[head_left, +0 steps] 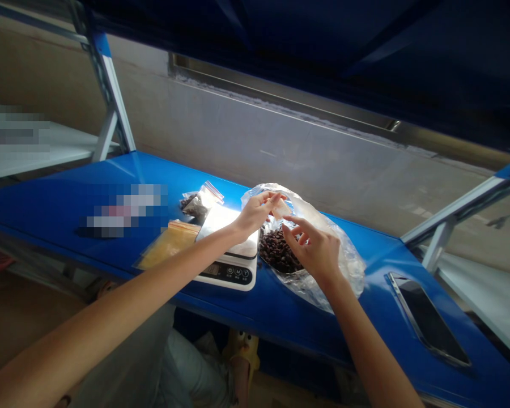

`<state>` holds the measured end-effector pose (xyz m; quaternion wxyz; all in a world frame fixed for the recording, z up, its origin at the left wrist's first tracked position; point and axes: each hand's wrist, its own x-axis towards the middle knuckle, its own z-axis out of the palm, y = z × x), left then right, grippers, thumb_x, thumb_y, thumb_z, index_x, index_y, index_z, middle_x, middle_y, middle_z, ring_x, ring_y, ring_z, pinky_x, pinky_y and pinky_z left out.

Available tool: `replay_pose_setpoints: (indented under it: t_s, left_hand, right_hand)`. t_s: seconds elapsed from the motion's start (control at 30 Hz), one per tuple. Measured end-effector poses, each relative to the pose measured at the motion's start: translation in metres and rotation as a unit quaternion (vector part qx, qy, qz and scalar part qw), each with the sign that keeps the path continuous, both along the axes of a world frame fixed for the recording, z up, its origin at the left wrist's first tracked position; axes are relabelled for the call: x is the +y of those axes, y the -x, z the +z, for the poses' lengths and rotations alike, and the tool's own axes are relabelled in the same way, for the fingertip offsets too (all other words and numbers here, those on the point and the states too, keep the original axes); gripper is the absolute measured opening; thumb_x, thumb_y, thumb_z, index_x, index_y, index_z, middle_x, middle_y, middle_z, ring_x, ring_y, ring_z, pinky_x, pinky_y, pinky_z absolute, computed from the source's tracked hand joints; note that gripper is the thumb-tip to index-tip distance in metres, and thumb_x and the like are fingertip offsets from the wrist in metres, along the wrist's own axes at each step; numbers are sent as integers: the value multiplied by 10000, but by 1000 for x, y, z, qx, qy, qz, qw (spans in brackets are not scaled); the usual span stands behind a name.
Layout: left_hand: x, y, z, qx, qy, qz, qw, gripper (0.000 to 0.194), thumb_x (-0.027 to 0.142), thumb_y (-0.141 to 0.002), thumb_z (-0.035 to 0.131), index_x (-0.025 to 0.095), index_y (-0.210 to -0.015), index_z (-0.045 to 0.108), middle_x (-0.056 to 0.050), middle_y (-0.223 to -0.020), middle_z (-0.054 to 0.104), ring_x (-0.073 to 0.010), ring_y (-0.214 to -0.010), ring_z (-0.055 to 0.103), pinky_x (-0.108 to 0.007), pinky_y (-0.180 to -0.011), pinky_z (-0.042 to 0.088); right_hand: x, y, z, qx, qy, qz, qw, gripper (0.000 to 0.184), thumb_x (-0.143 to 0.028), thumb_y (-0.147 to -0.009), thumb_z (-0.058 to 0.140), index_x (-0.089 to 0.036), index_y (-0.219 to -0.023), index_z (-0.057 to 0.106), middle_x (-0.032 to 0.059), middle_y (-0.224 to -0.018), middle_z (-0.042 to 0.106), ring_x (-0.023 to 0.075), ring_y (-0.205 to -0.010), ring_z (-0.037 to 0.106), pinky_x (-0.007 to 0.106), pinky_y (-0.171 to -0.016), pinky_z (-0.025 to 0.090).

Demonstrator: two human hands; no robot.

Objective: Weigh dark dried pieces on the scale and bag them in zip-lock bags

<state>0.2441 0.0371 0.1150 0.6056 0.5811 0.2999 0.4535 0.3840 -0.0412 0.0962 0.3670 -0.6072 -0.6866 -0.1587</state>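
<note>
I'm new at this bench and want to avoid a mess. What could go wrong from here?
The dark beans sit in an open plastic bag near the front edge of the blue bench, so a tug from the right hand might spill them. The left forearm crosses just above the kitchen scale, and could bump it or upset a reading.

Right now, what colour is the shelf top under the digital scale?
The shelf top is glossy bright blue; it shows best in the head view.
</note>
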Motion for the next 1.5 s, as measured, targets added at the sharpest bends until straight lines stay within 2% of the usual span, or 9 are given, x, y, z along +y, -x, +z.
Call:
replay_pose_setpoints:
  t_s: [0.1, 0.27, 0.4, 0.53, 0.73, 1.0, 1.13, 1.27, 1.5]
  left_hand:
    - [-6, 4, -5, -30, 10, -15, 999, 268, 378, -851, 590, 136, -952, 646, -38, -832, 641, -85, -693, 573, -203, -603, 419]
    - [-16, 11, -14, -63, 30, -8, 998, 372, 432, -791, 652, 144, -1025, 623, -72, -966, 646, -116, -772, 611, -236, -652, 457]
    - [-13, 25, -15, -70, 31, 66, 995, 451, 520, -760, 653, 162, -1033, 621, -52, -898, 662, -118, -720, 625, -253, -649, 448]
    - [-5, 48, -16, -73, 50, 121, 989, 481, 518, -669, 737, 166, -978, 627, -35, -849, 673, -122, -695, 644, -264, -672, 453]
    - [-2, 78, -16, -53, 65, 152, 985, 562, 326, -560, 844, 168, -1053, 623, -81, -1069, 661, -191, -951, 646, -319, -816, 507]
    - [-1, 97, -16, 17, 27, 38, 999, 409, 442, -705, 731, 210, -1042, 711, -94, -1150, 685, -240, -1057, 633, -354, -882, 499]
    - [-1, 100, -19, 72, 2, 66, 995, 490, 441, -644, 772, 239, -1085, 696, -90, -1187, 674, -241, -1081, 620, -336, -838, 513]
    - [-1, 99, -21, 131, -43, 88, 987, 533, 392, -602, 793, 205, -1089, 682, -83, -1098, 706, -214, -983, 647, -314, -788, 524]
    - [2, 97, -28, 203, -153, 111, 961, 508, 359, -623, 764, 190, -1087, 649, -85, -1117, 673, -207, -967, 622, -322, -767, 531]
  right_hand:
    - [-2, 3, 1, 85, -59, 9, 995, 276, -483, -765, 648, -215, -827, 621, -11, -721, 695, 98, -469, 592, 219, -443, 413]
    - [-2, 8, 1, 140, -73, 64, 985, 516, -507, -674, 726, -222, -1058, 532, 77, -1096, 650, 145, -662, 653, 227, -390, 406]
    - [0, -2, 1, 142, 120, 128, 974, 369, -498, -663, 747, -218, -837, 580, -6, -750, 675, 108, -501, 578, 224, -437, 415]
    - [0, -10, -3, 93, 373, 226, 895, 292, -445, -635, 781, -211, -741, 643, 3, -733, 700, 98, -473, 543, 224, -453, 402]
    - [0, -5, -8, 56, 438, 243, 864, 197, -365, -647, 779, -215, -732, 684, -5, -671, 683, 108, -507, 532, 215, -461, 370]
    - [-2, -4, -7, 34, 423, 235, 874, 102, -300, -708, 719, -215, -751, 683, -43, -522, 597, 100, -476, 533, 202, -462, 351]
    - [-1, -7, -3, 61, 361, 198, 909, 147, -341, -724, 700, -221, -799, 661, -34, -579, 637, 111, -477, 549, 221, -472, 381]
    - [2, -15, 3, 49, 231, 61, 970, 221, -407, -724, 712, -247, -869, 666, -15, -760, 731, 132, -515, 607, 250, -502, 396]
    - [2, -16, 1, -57, 166, -18, 984, 196, -418, -768, 697, -275, -902, 709, -17, -841, 746, 171, -653, 683, 250, -518, 372]
